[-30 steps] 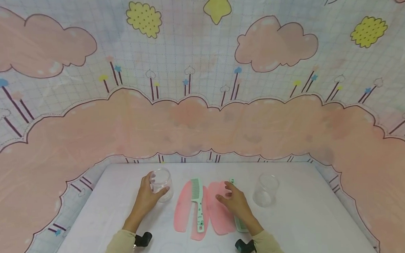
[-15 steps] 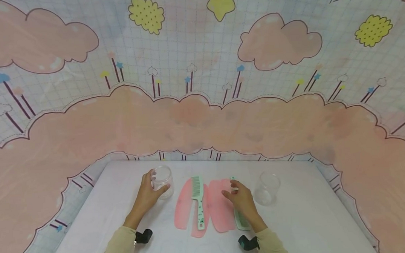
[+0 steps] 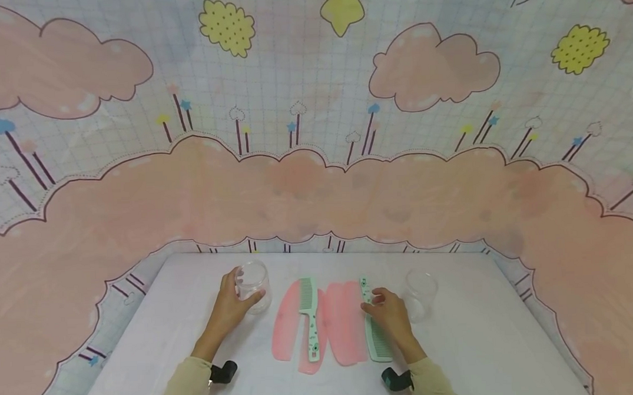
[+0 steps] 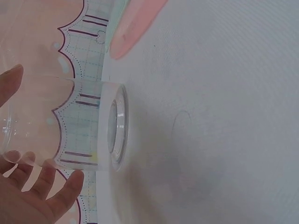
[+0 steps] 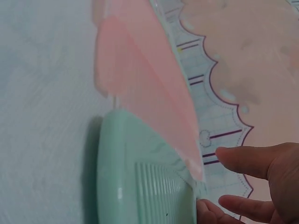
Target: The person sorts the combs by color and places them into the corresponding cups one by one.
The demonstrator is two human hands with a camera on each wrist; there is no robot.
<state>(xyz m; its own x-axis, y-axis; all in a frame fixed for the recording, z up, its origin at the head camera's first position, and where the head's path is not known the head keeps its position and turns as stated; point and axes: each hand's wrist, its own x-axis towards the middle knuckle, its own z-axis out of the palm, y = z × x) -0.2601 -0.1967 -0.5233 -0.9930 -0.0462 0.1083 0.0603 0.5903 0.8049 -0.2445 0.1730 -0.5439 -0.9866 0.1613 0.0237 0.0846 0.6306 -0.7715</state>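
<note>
In the head view my left hand (image 3: 228, 304) holds a clear cup (image 3: 257, 294) around its side, thumb on the near side. The left wrist view shows the cup's thick round base (image 4: 121, 126), with the thumb and fingers on opposite sides of the wall. My right hand (image 3: 393, 318) hovers with loosely bent fingers over a mint-green comb (image 3: 378, 342), hiding its middle. In the right wrist view this comb (image 5: 117, 168) lies below the spread thumb and fingers, none of them closed around it. Flat pink pieces (image 3: 345, 326) lie left of it.
A second mint comb (image 3: 313, 333) lies on more flat pink pieces (image 3: 286, 334). Another clear cup (image 3: 422, 287) stands behind the right hand. All are on a white table (image 3: 492, 331), with a patterned cloth (image 3: 316, 191) rising around it.
My right hand has moved right, off the pink pieces, so more of the right comb shows. The left hand stays at its cup.
</note>
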